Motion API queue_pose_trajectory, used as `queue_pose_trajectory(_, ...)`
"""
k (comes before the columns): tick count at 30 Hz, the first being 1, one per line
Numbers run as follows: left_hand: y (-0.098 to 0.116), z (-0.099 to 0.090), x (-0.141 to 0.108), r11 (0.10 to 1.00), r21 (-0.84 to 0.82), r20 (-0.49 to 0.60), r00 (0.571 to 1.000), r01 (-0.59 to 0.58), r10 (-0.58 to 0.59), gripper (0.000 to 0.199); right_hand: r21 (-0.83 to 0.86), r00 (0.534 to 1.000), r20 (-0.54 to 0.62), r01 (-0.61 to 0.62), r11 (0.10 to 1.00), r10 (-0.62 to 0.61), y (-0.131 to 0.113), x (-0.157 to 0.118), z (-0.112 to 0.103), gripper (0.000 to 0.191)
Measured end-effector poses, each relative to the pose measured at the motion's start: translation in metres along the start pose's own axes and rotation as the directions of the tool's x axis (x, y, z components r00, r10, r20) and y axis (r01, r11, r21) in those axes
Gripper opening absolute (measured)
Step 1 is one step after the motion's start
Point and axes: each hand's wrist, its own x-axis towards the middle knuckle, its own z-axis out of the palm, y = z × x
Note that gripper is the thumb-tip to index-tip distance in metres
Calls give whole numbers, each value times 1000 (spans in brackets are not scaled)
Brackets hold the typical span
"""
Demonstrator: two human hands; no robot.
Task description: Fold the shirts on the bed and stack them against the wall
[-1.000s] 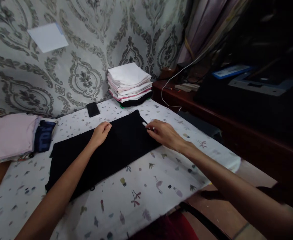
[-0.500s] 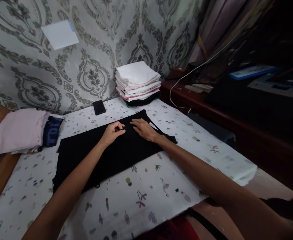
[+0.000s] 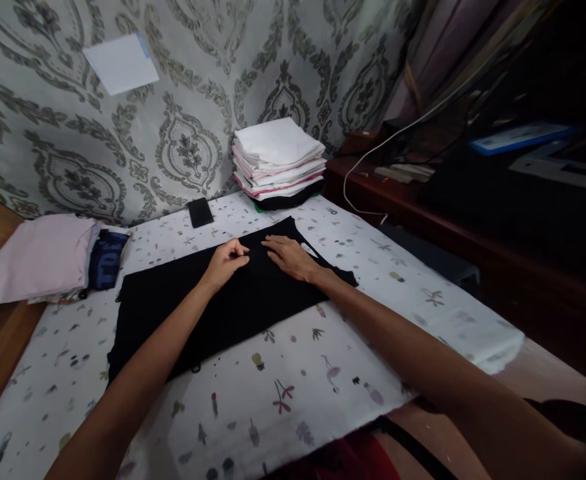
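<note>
In the head view, your black garment (image 3: 243, 300) lies spread flat in the middle of the white printed sheet (image 3: 293, 373), running slantwise from the near left toward the far right. At its right end, a small white patch (image 3: 309, 249) shows just beside your right wrist.

Your left hand (image 3: 227, 263) is over the far part of the garment, its fingers loosely curled and the thumb and forefinger tips close together with a small gap; you can't tell from here whether any fabric is caught under the other fingers. Your right hand (image 3: 289, 259) is open, palm down on the garment, with the fingers stretched out toward your left hand. The two hands are near each other but apart.

Beyond the garment, at the far edge of the sheet, you have a stack of folded clothes (image 3: 279, 160), mostly white, with pink edges and a black layer near the bottom. To the left of that stack lies a dark phone (image 3: 201, 213). Over at the far left sit folded pink clothes (image 3: 43, 257), with a navy folded piece (image 3: 107, 260) bearing lettering right beside them.

A patterned wall covering (image 3: 187, 120) rises at the far side, with a white sheet of paper (image 3: 121, 63) on it. To the right stands dark red furniture (image 3: 387, 207), and a white cable (image 3: 347, 187) loops down in front of it.
</note>
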Motion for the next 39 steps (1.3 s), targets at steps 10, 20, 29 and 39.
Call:
queue_pose_trajectory(10,5,-2,-4,953,-5,80,950,302,-300,16,-43,1000,16,-17,999,18,-2,2,-1,42)
queue_pose_trajectory(20,39,17,-27,447,894,3,1000,11,-29,33,-92,999,27,-21,996,24,-4,1,1,46)
queue_pose_trajectory(29,19,9,-74,821,540,332,943,-186,-4,50,-73,998,-34,52,996,-54,14,5,17,48)
queue_pose_trajectory(39,22,-175,-186,793,573,19,964,208,-266,29,24,996,-74,53,998,-51,-16,2,4,46)
